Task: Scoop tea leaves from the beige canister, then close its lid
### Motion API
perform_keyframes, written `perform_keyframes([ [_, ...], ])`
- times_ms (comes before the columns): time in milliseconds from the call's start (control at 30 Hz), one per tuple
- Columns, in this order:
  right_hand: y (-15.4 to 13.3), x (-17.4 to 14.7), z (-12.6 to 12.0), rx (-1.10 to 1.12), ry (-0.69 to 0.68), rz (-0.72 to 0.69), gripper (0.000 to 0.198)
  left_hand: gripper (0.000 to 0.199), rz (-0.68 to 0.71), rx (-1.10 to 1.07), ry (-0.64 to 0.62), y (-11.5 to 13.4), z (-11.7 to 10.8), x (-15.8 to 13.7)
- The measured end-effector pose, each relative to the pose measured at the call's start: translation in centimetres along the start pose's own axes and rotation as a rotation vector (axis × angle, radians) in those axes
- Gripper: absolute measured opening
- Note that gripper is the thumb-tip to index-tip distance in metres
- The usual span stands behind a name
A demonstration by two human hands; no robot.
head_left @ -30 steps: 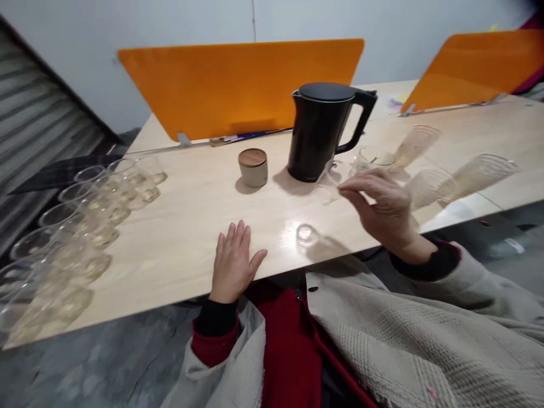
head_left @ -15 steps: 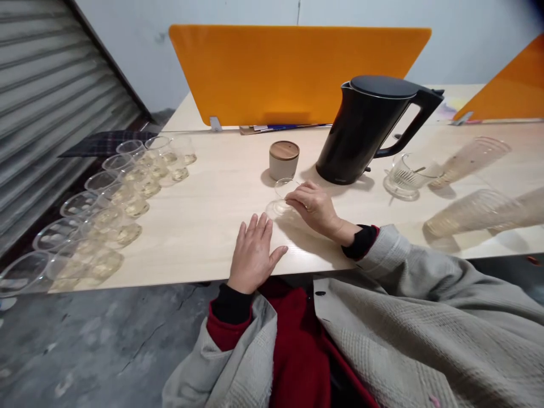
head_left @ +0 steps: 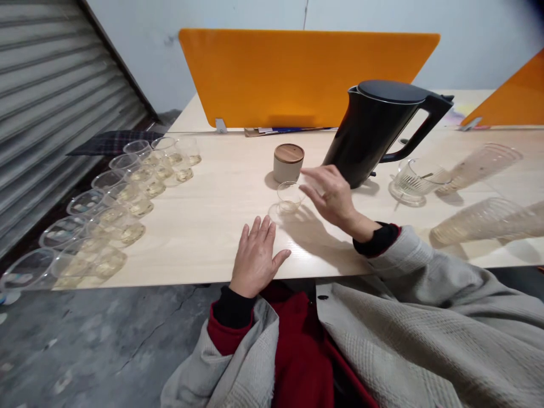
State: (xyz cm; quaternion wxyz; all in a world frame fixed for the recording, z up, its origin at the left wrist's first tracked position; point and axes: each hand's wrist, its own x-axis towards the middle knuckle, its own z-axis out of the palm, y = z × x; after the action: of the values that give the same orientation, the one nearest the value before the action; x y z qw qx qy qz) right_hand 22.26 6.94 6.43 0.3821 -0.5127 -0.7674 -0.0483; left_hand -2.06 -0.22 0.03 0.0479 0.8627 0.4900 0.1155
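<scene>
My left hand lies flat near the table's front edge, fingers stretched and thumb out, holding nothing. A small clear plastic cup stands upright just beyond its fingertips, with a little pale liquid or tint at the bottom. Beside the cup's right side, my right hand is raised with fingers apart and nothing between them. Behind the cup is a grey canister with a wooden lid. A black electric kettle stands behind my right hand, which covers part of its base.
Several clear cups with pale liquid stand in rows along the table's left side. To the right are a ribbed glass cup and stacks of clear plastic cups lying down. An orange divider rises at the back.
My right hand has let go of the clear plastic cup, opened its fingers and drawn a little to the right. My left hand stays flat on the table.
</scene>
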Motion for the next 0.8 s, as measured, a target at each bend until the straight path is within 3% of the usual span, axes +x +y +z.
perform_keyframes([
  [133,3.0,3.9,0.2,-0.090,-0.017,0.105,0.060,0.074,0.009,-0.015,0.015,-0.2,0.3,0.0],
  [300,6.0,8.3,4.4,-0.068,-0.176,0.133,0.084,0.074,0.013,-0.024,0.003,-0.3,0.1,0.0],
  [400,6.7,9.6,7.0,-0.002,-0.246,0.176,0.091,0.075,0.007,-0.021,-0.014,-0.2,-0.1,0.0],
  [533,7.5,9.8,8.9,0.050,-0.215,0.182,0.087,0.075,0.008,-0.030,-0.004,-0.2,-0.1,-0.1],
  [667,8.4,9.7,9.0,0.001,-0.174,0.179,0.078,0.072,0.014,-0.046,0.006,-0.3,0.0,-0.1],
  [800,8.0,9.9,6.3,-0.065,-0.073,0.166,0.076,0.073,0.009,-0.049,0.000,-0.3,-0.1,0.0],
])
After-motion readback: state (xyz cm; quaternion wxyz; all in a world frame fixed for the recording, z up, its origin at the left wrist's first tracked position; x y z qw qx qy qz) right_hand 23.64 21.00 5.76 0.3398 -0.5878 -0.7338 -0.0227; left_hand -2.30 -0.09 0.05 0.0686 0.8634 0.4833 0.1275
